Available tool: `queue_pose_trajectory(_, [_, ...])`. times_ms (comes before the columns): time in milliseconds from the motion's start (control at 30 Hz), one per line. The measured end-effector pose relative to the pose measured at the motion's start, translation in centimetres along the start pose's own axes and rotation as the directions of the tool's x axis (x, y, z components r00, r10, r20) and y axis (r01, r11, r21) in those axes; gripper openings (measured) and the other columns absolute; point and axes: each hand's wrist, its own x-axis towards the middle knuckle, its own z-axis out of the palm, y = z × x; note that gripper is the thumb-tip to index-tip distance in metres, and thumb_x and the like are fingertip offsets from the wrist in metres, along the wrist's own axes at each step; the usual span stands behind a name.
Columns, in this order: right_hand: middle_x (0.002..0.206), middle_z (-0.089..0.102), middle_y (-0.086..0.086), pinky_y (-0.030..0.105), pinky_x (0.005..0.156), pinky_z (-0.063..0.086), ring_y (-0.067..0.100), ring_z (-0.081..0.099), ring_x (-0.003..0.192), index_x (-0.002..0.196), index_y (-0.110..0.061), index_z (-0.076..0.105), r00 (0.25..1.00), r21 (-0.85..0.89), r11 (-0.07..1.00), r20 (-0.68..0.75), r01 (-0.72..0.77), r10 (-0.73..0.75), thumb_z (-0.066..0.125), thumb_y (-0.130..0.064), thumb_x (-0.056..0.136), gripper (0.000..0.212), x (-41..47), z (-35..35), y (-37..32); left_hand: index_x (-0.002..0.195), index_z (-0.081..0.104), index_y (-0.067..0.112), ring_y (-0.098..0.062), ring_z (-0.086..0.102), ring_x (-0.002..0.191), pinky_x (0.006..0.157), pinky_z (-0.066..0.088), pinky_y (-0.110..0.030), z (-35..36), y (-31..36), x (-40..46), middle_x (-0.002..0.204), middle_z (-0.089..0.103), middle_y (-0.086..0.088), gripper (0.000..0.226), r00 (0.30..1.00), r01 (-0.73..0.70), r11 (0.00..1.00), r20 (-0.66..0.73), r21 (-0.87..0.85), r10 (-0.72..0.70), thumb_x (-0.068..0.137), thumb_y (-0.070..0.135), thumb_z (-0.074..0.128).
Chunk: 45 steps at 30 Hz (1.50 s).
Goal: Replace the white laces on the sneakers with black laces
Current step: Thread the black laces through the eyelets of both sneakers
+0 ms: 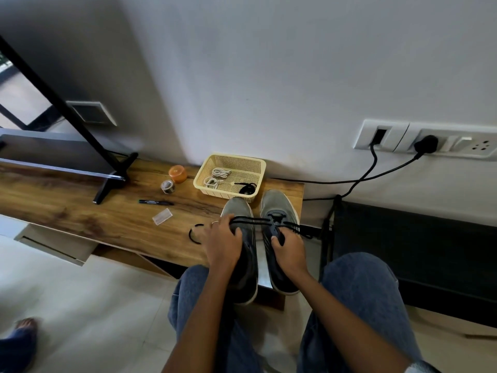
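The left hand [221, 242] pinches one end of the black lace [252, 221] over the left sneaker [242, 265]; the right hand [289, 250] grips the right sneaker [279, 211], where it threads. Uneven pulling could unthread it. White laces [216, 177] lie in the basket [258, 164] at 12 o'clock.

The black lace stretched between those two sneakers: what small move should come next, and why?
Probably pull the black lace taut with the left hand, since it spans from the right sneaker, whose tongue the right hand holds, across the left sneaker.
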Motion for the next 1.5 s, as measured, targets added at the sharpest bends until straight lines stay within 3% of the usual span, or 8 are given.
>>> queue_pose_trajectory(200, [0.097,0.068,0.007,0.032,0.080,0.047,0.024,0.061,0.093,0.102,-0.009,0.067,1.000,0.015,1.000,-0.004,0.014,-0.014,0.057,-0.014,0.089,0.017,0.0,0.0,-0.2,0.122,0.063,0.024,-0.016,0.049,0.121,0.118,-0.001,-0.040,2.3,3.4,0.0,0.121,0.065,0.003,0.028,0.942,-0.326,0.946,0.089,-0.007,0.325,0.097,0.026,0.050])
queue_pose_trajectory(533, [0.094,0.066,0.004,0.033,0.079,0.046,0.020,0.058,0.091,0.099,-0.010,0.066,1.000,0.026,1.000,0.003,0.017,-0.017,0.055,-0.013,0.089,0.015,0.0,0.1,0.0,0.103,0.066,0.021,-0.017,0.058,0.103,0.119,0.000,-0.043,3.1,4.9,-0.1,0.097,0.068,0.002,0.024,0.976,-0.213,0.969,0.066,0.126,0.206,0.099,0.034,0.045])
queue_pose_trajectory(767, [0.082,0.064,0.005,0.031,0.068,0.045,0.019,0.057,0.078,0.084,-0.008,0.064,1.000,0.038,0.999,-0.008,0.013,-0.013,0.056,-0.012,0.089,0.010,0.1,0.2,0.3,0.082,0.059,0.019,-0.016,0.054,0.074,0.115,0.012,-0.042,1.0,2.3,0.8,0.075,0.061,0.002,0.017,0.987,-0.071,0.995,-0.138,0.074,0.081,0.094,0.026,0.050])
queue_pose_trajectory(867, [0.076,0.062,0.004,0.031,0.064,0.045,0.017,0.056,0.071,0.079,-0.009,0.062,1.000,0.043,0.999,-0.007,0.023,-0.022,0.056,-0.011,0.088,0.012,0.1,0.2,0.2,0.087,0.062,0.018,-0.016,0.057,0.083,0.094,0.019,-0.035,-0.1,0.6,0.9,0.083,0.066,0.002,0.016,0.983,0.019,1.000,-0.184,-0.015,-0.022,0.094,0.027,0.051])
queue_pose_trajectory(1000, [0.078,0.063,0.003,0.034,0.067,0.049,0.018,0.057,0.073,0.080,-0.009,0.063,1.000,0.042,0.999,-0.003,0.025,-0.025,0.055,-0.013,0.088,0.012,0.1,0.3,0.3,0.104,0.066,0.026,-0.020,0.056,0.106,0.111,0.015,-0.051,-0.2,-0.2,0.5,0.100,0.070,0.002,0.022,0.990,0.059,0.994,-0.133,0.091,-0.047,0.095,0.034,0.048])
queue_pose_trajectory(1100, [0.077,0.063,0.004,0.034,0.066,0.048,0.019,0.058,0.073,0.079,-0.008,0.063,0.999,0.041,0.999,-0.012,0.035,-0.035,0.056,-0.012,0.088,0.012,0.2,0.4,0.4,0.123,0.058,0.026,-0.022,0.047,0.122,0.111,0.021,-0.054,0.6,0.7,0.2,0.121,0.063,0.001,0.030,0.995,-0.061,0.998,-0.083,0.011,0.061,0.093,0.030,0.052])
queue_pose_trajectory(1267, [0.087,0.067,0.005,0.030,0.071,0.046,0.019,0.060,0.081,0.092,-0.008,0.067,0.999,0.057,0.997,-0.022,0.045,-0.043,0.057,-0.010,0.087,0.012,0.1,0.3,0.2,0.121,0.062,0.029,-0.016,0.046,0.124,0.114,-0.008,-0.047,1.6,3.4,-0.4,0.118,0.064,0.008,0.028,0.946,-0.319,0.943,-0.021,0.099,0.322,0.094,0.030,0.054])
queue_pose_trajectory(1500, [0.089,0.067,0.002,0.031,0.070,0.046,0.018,0.060,0.083,0.094,-0.012,0.067,0.999,0.058,0.998,-0.016,0.035,-0.035,0.056,-0.010,0.087,0.013,0.3,0.4,0.4,0.109,0.066,0.028,-0.015,0.049,0.118,0.119,-0.007,-0.046,2.6,5.5,-0.5,0.104,0.068,0.007,0.023,0.962,-0.267,0.953,0.104,0.146,0.253,0.098,0.036,0.047])
